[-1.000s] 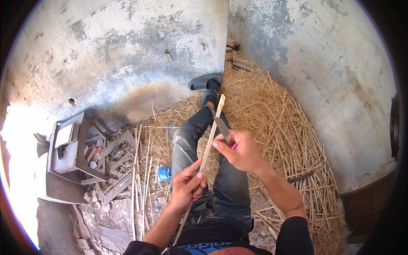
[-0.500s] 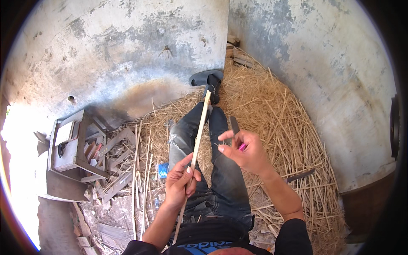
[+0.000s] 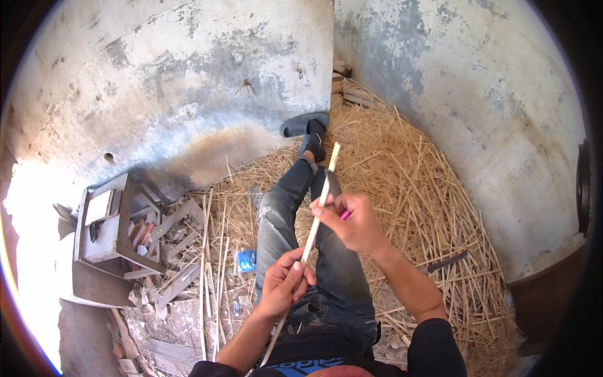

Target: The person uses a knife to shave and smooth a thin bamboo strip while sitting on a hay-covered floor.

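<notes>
A long, pale strip of split wood or bamboo (image 3: 310, 236) slants up from my waist over my legs. My left hand (image 3: 282, 286) is closed around its lower part, thumb on top. Higher up, my right hand (image 3: 355, 220) grips a knife (image 3: 333, 183) with a dark blade; a bit of pink shows at its handle. The blade lies against the strip near its upper end, and the right fingertips touch the strip as well. The knife's handle is mostly hidden in the palm.
Pale shavings and thin sticks (image 3: 433, 207) cover the floor right and ahead. A dark blade-like piece (image 3: 447, 260) lies there. At left stand a worn wooden frame (image 3: 103, 245) and scrap wood (image 3: 179, 283). A blue packet (image 3: 247, 260) lies by my leg (image 3: 276, 220). Walls (image 3: 207, 81) enclose the far side.
My right hand has moved left, bringing the knife from beside the strip onto it. The strip's upper end has swung to the right, and my left hand has shifted slightly right and down.
</notes>
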`<control>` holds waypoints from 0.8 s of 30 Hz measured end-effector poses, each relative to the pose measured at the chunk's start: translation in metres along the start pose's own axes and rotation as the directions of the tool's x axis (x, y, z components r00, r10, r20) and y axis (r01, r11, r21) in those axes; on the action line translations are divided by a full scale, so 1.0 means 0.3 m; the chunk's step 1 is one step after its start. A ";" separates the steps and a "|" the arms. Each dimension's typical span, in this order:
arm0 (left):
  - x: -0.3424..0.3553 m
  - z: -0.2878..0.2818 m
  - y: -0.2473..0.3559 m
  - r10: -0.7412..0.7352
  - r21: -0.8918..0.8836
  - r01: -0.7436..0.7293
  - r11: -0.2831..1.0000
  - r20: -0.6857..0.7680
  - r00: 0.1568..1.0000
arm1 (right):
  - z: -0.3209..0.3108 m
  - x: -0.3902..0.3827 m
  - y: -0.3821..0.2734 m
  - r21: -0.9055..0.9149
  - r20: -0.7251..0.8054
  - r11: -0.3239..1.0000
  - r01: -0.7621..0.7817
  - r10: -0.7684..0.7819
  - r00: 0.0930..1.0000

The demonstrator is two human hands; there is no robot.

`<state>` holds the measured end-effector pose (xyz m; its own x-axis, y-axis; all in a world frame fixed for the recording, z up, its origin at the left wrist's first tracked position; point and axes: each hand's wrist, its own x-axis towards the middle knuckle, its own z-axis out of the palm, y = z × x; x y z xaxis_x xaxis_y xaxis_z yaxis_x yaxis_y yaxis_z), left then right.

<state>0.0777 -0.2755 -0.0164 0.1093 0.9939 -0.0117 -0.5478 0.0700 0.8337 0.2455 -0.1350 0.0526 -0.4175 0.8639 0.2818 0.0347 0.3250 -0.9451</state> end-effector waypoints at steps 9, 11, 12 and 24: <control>-0.085 -0.035 -0.045 -0.135 -0.045 0.142 0.989 0.132 0.982 | -0.124 0.106 -0.041 0.106 -0.234 0.994 0.041 -0.015 0.972; -0.089 -0.027 -0.043 -0.146 -0.047 0.153 0.987 0.125 0.981 | -0.122 0.099 -0.031 -0.001 -0.234 0.997 0.081 -0.079 0.969; -0.091 -0.024 -0.045 -0.155 -0.047 0.161 0.986 0.121 0.981 | -0.121 0.095 -0.027 -0.109 -0.227 0.986 0.124 -0.146 0.963; -0.107 0.006 -0.026 -0.079 0.146 0.073 0.987 0.040 0.996 | -0.122 0.032 -0.045 -0.560 -0.066 0.802 0.207 -0.292 0.954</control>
<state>0.0799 -0.3080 -0.0217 0.1851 0.9811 -0.0558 -0.4115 0.1289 0.9023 0.2742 -0.1170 0.0740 -0.3488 0.7549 0.5554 0.4499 0.6547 -0.6074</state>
